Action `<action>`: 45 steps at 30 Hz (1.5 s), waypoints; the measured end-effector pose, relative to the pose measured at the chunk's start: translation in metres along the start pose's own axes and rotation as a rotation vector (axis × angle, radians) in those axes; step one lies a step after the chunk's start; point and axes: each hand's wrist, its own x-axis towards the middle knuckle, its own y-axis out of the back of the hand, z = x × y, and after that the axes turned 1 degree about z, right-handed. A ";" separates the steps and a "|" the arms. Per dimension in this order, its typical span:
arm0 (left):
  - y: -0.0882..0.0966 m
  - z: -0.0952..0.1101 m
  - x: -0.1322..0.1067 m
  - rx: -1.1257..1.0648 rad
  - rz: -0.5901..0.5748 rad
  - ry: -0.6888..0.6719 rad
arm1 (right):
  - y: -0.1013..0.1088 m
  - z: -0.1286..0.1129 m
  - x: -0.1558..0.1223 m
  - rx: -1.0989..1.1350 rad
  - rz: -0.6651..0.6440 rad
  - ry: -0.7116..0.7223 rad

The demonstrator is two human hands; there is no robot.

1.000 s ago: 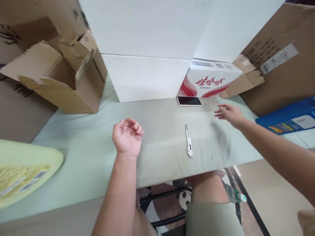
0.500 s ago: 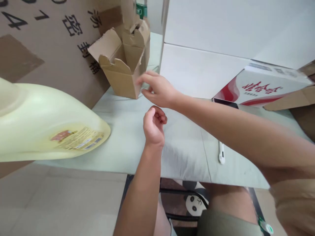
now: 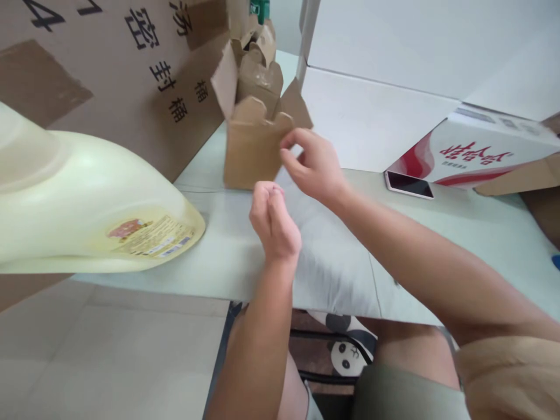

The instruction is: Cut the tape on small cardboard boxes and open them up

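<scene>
Our R hand (image 3: 315,166), nearer, seems to pinch the open box (image 3: 251,153) (lying to its L) by the R corner; L hand (image 3: 276,224) curled closed, just in front.

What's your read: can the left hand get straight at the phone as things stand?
Probably not: the right forearm and wrist slant across the way between the left hand and the phone, so it would likely need to pass over or around them.

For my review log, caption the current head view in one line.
Right hand gripping an open brown cardboard box by its edge, left hand curled nearby.
</scene>
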 end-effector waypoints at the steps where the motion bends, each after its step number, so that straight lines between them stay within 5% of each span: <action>1: 0.002 0.004 -0.002 0.065 0.033 -0.130 | 0.016 0.006 -0.018 0.018 0.077 -0.015; 4: 0.004 0.012 -0.008 0.133 0.153 -0.426 | 0.065 0.026 -0.083 0.025 0.289 -0.129; 7: -0.002 0.005 -0.010 0.107 0.169 -0.432 | 0.101 0.044 -0.152 0.061 0.454 -0.218; 9: -0.008 -0.005 -0.010 0.023 0.032 -0.319 | 0.114 0.053 -0.193 0.101 0.548 -0.253; 14: -0.025 -0.017 -0.011 -0.224 -0.416 -0.034 | 0.115 0.067 -0.250 0.101 0.502 -0.444; 19: -0.033 -0.012 -0.013 -0.148 -0.385 -0.033 | 0.101 0.069 -0.249 0.374 0.599 -0.512; 25: -0.037 -0.016 -0.013 -0.090 -0.303 -0.004 | 0.095 0.060 -0.242 0.460 0.541 -0.625; 29: -0.039 -0.022 -0.011 -0.070 -0.314 -0.080 | 0.086 0.068 -0.244 0.444 0.530 -0.556; 36: -0.038 -0.019 -0.009 0.000 -0.336 -0.044 | 0.055 0.081 -0.237 0.452 0.769 -0.442; 45: -0.030 -0.007 -0.001 0.437 -0.559 -0.131 | 0.058 0.076 -0.235 0.500 0.707 -0.391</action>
